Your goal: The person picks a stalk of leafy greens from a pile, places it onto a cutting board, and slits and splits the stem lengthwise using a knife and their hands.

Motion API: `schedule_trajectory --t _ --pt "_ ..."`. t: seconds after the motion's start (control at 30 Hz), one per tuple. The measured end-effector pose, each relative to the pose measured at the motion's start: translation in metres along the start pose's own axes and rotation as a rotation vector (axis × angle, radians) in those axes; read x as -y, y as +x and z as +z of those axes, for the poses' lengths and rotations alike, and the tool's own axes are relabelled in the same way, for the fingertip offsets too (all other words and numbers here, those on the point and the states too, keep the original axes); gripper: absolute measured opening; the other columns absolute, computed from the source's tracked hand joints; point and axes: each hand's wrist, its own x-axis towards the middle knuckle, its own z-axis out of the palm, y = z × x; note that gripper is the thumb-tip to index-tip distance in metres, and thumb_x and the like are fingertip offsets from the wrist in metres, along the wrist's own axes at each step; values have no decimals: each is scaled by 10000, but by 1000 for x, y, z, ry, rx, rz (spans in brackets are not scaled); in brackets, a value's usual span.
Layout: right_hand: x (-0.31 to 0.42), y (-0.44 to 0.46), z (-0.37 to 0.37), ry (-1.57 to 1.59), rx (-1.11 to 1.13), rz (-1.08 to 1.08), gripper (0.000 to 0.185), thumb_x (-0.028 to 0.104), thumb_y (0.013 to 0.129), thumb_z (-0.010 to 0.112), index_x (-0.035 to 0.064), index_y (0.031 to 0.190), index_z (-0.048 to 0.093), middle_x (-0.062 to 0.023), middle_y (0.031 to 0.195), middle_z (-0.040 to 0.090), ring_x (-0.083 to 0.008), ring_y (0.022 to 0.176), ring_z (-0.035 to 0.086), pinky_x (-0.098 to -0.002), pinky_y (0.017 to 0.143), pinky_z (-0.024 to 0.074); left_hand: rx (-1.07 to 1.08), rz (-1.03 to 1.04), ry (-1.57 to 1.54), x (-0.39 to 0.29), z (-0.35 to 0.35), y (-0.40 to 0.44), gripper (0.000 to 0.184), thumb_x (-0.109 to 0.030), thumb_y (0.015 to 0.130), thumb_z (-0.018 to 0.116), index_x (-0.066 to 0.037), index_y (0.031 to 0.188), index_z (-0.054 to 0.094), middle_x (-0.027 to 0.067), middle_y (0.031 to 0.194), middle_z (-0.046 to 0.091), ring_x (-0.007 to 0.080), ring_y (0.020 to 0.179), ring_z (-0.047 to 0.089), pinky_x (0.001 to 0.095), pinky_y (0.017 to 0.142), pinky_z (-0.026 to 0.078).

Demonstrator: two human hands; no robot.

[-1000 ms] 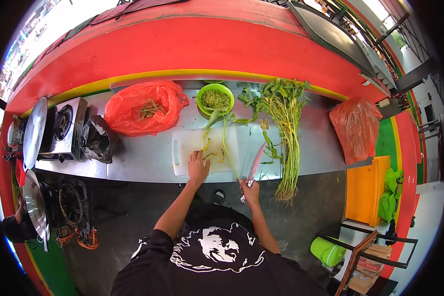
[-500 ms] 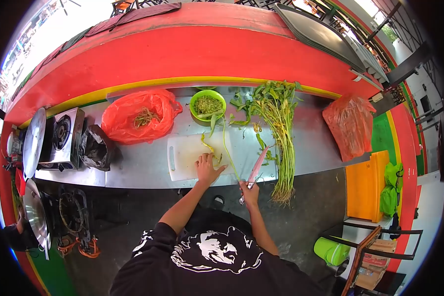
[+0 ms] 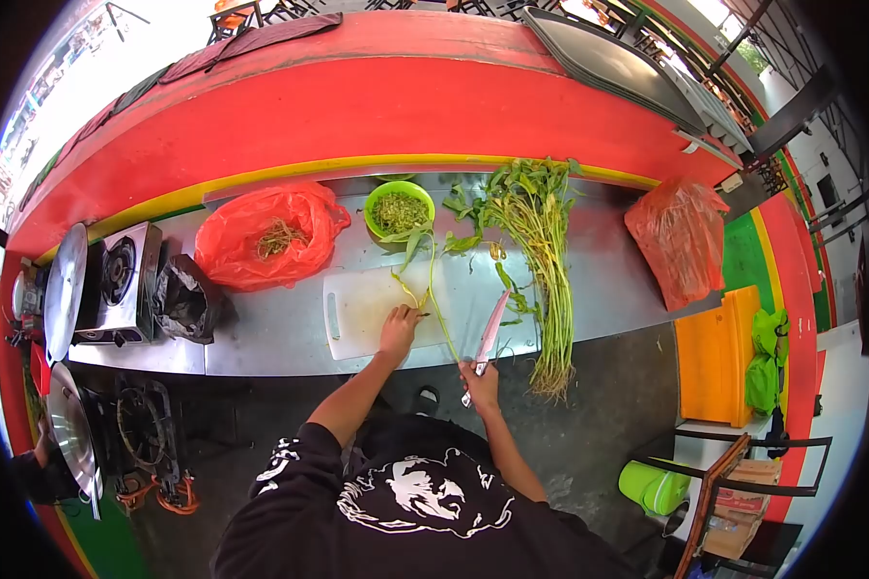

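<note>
My left hand (image 3: 398,330) is over the lower right part of the white cutting board (image 3: 357,311), fingers closed on yellowish plant scraps. In my right hand (image 3: 480,382), at the counter's front edge, are the handle of a knife (image 3: 492,326) with a pinkish blade and the lower end of a long green stem (image 3: 441,314). The stem's leafy top reaches up to a green bowl (image 3: 376,200) of chopped greens. A large bundle of leafy stems (image 3: 550,280) lies to the right of the knife, its roots over the edge. Loose leaves (image 3: 517,301) lie between knife and bundle.
On the metal counter (image 3: 261,338) stand an open red bag (image 3: 232,241) with roots inside, a black bag (image 3: 183,299) and a gas stove (image 3: 118,280). Another red bag (image 3: 681,241) sits at the right. A person's arm (image 3: 41,454) shows at far left.
My left hand has gone from spread fingers to closed on the yellowish scraps. My right hand still holds the knife and stem. The view has shifted slightly.
</note>
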Motion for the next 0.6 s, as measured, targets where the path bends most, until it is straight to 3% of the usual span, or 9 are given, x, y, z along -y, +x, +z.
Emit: schedule_trajectory --t 0.17,0.3,0.5,0.6 --pt "3 -2 3 44 136 19 240 111 842 719 74 779 490 -40 757 613 -88 602 567 -229 452 427 -92 -129 -173 32 -39 -1 114 -90 874 613 -12 950 646 153 914 612 345 878 587 422 794 487" --pt "-1 -3 16 75 230 70 243 119 847 716 73 749 498 -40 755 617 -79 570 550 -229 451 426 -394 -236 -178 54 -103 17 92 -49 881 604 3 949 638 173 911 624 365 828 603 432 744 487" --pt "10 -1 48 -4 375 49 236 113 846 718 70 805 490 -51 816 636 -86 627 571 -232 471 440 -708 -327 -53 108 -203 75 160 -87 880 642 3 1013 650 163 908 638 310 843 616 387 747 488" --pt "11 2 66 1 425 40 231 110 850 713 72 807 489 -57 823 643 -84 636 572 -230 490 447 -720 -472 -77 152 -229 89 250 -158 854 695 -7 1049 654 172 916 645 303 868 621 390 771 492"
